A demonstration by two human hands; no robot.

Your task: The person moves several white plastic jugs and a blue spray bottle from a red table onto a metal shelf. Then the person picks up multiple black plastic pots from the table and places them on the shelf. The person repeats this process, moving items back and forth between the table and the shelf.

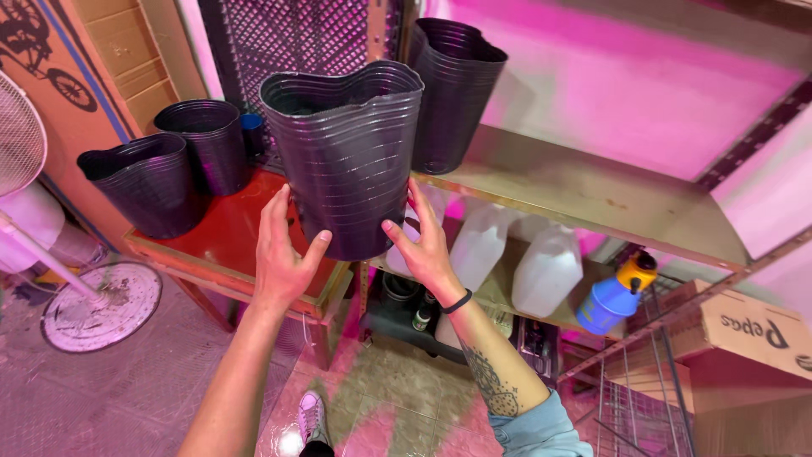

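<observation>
both hands are clamped on a tall stack of nested black plastic nursery pots [347,152], holding it up in the air in front of the shelving. the left hand [283,254] presses against the stack's lower left side, fingers spread upward and thumb angled toward the base; the right hand [423,245] grips the lower right side, fingers splayed along the wall, a black band on its wrist. the stack's rim is squashed into a wavy, bean-like shape, and it hangs between the red tabletop [228,237] on the left and the metal shelf [592,199] on the right, its base just above the tabletop's near right corner.

a second stack of black pots [457,93] stands on the metal shelf just behind and to the right of the held one. on the red tabletop stand two more stacks: a low stack with a bent rim [148,190] near the left edge and a rounder stack [207,140] behind it. under the shelf sit two white plastic jugs [545,271] and a blue pump sprayer with a yellow top [617,296]. a white pedestal fan's base [97,305] rests on the floor at the left, and a cardboard box [753,326] shows at the right edge.
</observation>
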